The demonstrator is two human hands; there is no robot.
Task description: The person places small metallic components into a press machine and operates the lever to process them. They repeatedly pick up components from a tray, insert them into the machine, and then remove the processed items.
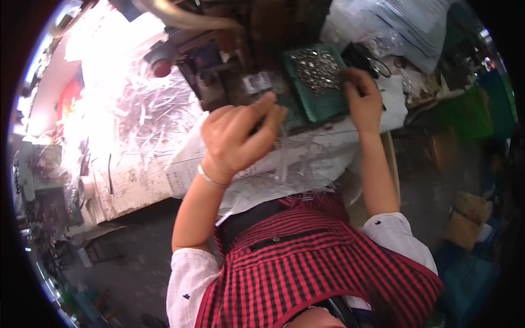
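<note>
My left hand (240, 134) is raised in front of a dark metal press machine (219, 71), its fingers pinched together near a small shiny metal part (257, 83) at the machine's die; whether it grips something I cannot tell for sure. My right hand (362, 98) reaches into a green tray (320, 106) holding several small silvery metal pieces (316, 68), with its fingertips curled on the pile. A thin bracelet sits on my left wrist.
Clear plastic strips (142, 109) lie heaped left of the machine on a paper-covered bench (136, 186). A red knob (162, 68) sticks out from the machine. Plastic bags (394, 27) lie at the back right, cardboard boxes (470, 216) on the floor right.
</note>
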